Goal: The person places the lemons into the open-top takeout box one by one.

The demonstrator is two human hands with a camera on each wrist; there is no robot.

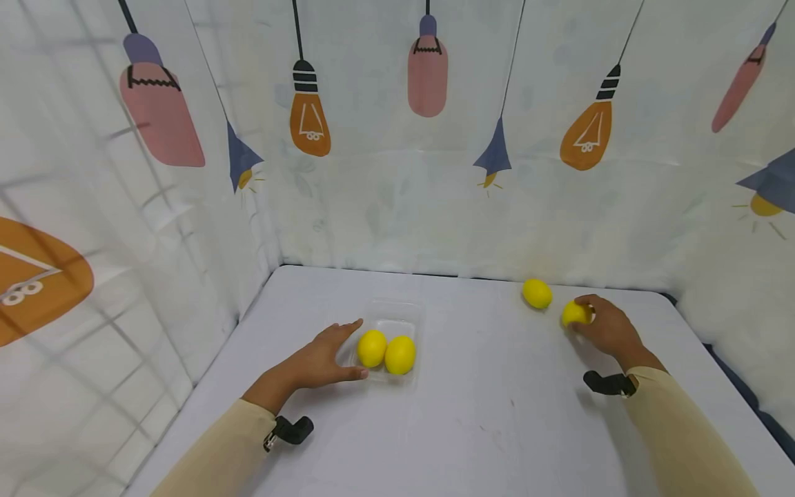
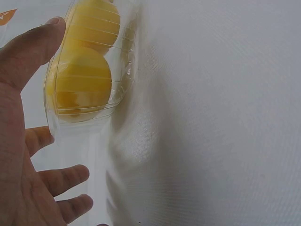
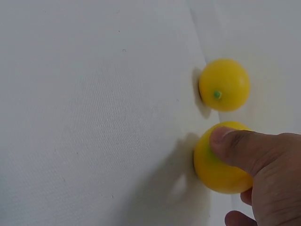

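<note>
In the head view, a clear plastic container (image 1: 391, 310) stands on the table, with two yellow lemons (image 1: 371, 348) (image 1: 400, 355) in its near half. My left hand (image 1: 317, 359) is at its left side, thumb and fingers spread; in the left wrist view the thumb (image 2: 47, 40) touches the container's rim and the other fingers are apart. Over at the right, my right hand (image 1: 607, 328) grips a lemon (image 1: 575, 314) between thumb and fingers. Another lemon (image 1: 537, 294) lies just beyond it, near the table's back edge. Its green stem end shows in the right wrist view.
A white-covered table (image 1: 472, 414) carries everything. Behind it and on the left hangs a pale curtain (image 1: 385, 207) printed with lamps and bulbs. Black straps (image 1: 611, 384) sit on both wrists, over beige sleeves (image 1: 683, 435).
</note>
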